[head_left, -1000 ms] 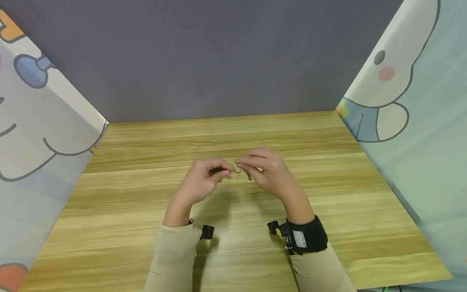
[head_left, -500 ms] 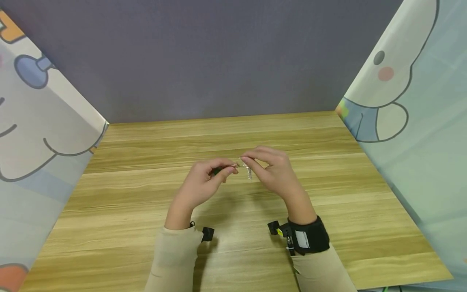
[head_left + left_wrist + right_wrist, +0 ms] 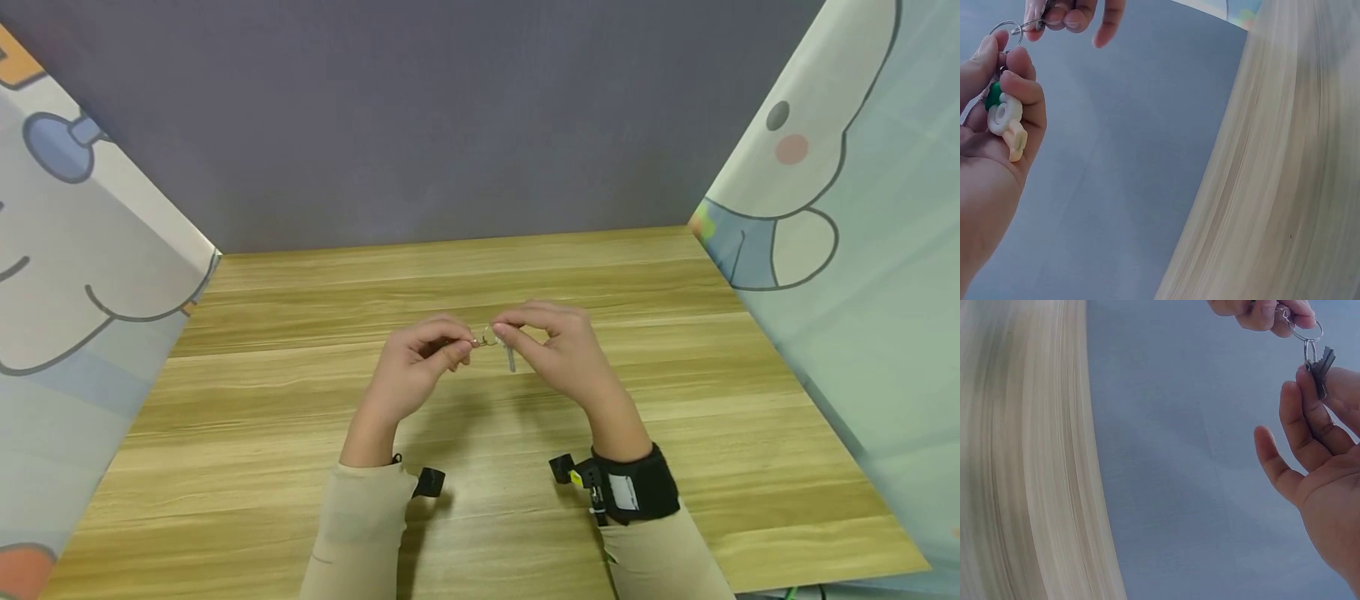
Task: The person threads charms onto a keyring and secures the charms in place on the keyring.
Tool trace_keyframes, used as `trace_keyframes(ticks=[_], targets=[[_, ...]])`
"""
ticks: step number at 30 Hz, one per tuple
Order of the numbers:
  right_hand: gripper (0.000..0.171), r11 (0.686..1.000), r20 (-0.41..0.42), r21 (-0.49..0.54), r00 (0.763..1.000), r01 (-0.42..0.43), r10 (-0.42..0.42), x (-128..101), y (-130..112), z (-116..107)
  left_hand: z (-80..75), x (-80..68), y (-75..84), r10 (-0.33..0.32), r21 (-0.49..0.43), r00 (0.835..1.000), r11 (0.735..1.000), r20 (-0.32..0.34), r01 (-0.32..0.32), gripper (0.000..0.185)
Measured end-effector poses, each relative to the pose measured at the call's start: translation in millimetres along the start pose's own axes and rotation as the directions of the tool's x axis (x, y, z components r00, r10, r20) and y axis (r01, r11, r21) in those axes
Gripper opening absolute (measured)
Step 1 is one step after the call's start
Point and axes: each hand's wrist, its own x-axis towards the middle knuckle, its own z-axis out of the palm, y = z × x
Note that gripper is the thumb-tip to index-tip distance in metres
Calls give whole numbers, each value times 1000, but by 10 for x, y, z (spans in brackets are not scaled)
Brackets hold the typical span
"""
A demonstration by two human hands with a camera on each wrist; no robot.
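Observation:
My left hand pinches a keychain by the base of its split ring. Its charm, coloured green, white and peach, hangs against the curled fingers in the left wrist view. Opposite it, my right hand pinches a smaller ring holding a metal key. In the right wrist view this small ring meets the larger split ring; whether they are fully linked I cannot tell. The key dangles below the right fingertips in the head view. Both hands are held above the table.
A wood-grain table lies beneath the hands. Behind it stands a dark grey panel. Cartoon-printed sheets flank both sides. Each wrist wears a small black camera.
The hands have drawn slightly apart, the right one shifting a little right and the left a little left. The key has swung into plainer view below the right fingers.

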Motion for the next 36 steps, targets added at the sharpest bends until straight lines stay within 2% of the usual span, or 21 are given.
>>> trace_keyframes(ticks=[4, 10, 16, 24, 31, 36], targets=[[11, 999, 27, 5, 999, -43, 43, 4, -19, 4, -3, 3, 13, -54, -38, 998, 998, -15, 54, 10], [11, 999, 30, 13, 999, -39, 38, 6, -17, 11, 4, 18, 44, -108, -48, 994, 993, -26, 107, 10], [11, 1000, 31, 13, 999, -21, 21, 16, -8, 23, -3, 32, 42, -106, -8, 994, 994, -37, 106, 10], [10, 1000, 32, 11, 999, -10, 10, 39, -10, 35, 16, 57, 37, -118, -47, 992, 992, -46, 116, 9], [11, 1000, 26, 21, 1000, 8, -8, 54, -13, 50, 37, 68, 50, -104, -155, 993, 983, -56, 94, 10], [11, 998, 11, 39, 999, 44, -45, 66, -9, 83, 66, 75, 13, -82, -315, 994, 948, -76, 54, 10]])
